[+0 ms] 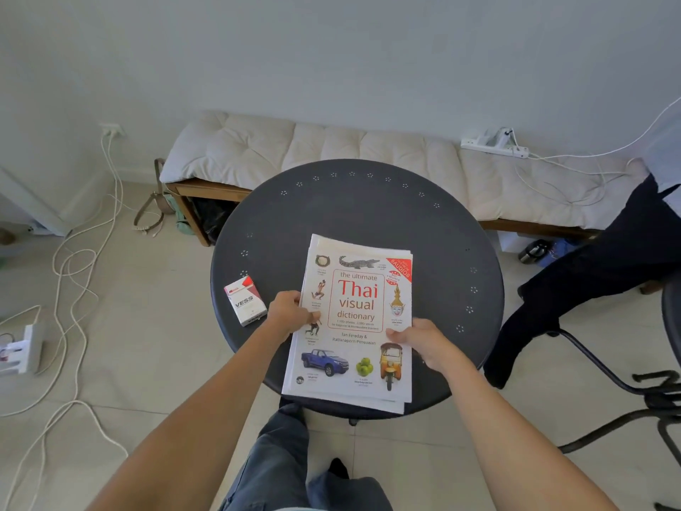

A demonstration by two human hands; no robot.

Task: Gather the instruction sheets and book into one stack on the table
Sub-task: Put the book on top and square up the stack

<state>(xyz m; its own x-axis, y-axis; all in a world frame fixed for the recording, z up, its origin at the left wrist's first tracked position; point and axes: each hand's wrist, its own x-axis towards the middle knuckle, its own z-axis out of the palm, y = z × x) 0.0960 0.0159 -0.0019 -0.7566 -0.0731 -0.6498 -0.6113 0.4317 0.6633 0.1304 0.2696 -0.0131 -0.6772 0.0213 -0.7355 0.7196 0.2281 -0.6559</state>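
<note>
A white book titled "the ultimate Thai visual dictionary" (353,319) lies face up on the round dark table (368,208), toward its near edge. White instruction sheets (363,246) lie under it, their edges showing at the far side and at the near right corner. My left hand (289,311) grips the book's left edge, thumb on the cover. My right hand (420,339) grips the right edge the same way. The stack's near end hangs slightly over the table rim.
A red and white VESS box (245,300) stands on the table just left of my left hand. Behind the table is a cushioned bench (331,149) with a power strip (493,143). Cables cross the floor at left. A dark chair (626,381) with clothing stands at right.
</note>
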